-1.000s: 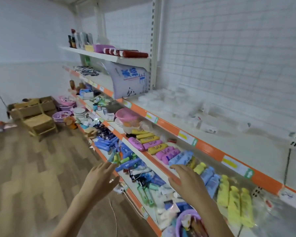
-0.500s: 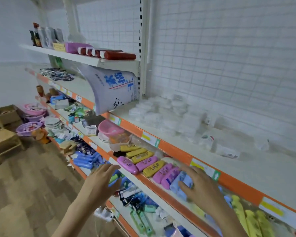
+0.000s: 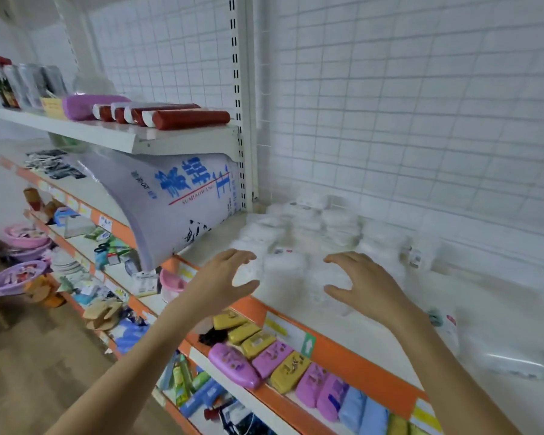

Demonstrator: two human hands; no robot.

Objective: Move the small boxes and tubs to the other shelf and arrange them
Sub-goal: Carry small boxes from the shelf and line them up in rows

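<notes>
While both arms reach up from the bottom of the frame, the left hand and right hand hover with fingers spread wide and empty at the front of the white shelf, flanking the nearest clear tubs at frame centre without clearly touching them. The cluster of tubs runs back toward the wire-grid wall; blur makes any count or facing uncertain, perhaps a dozen or more.
</notes>
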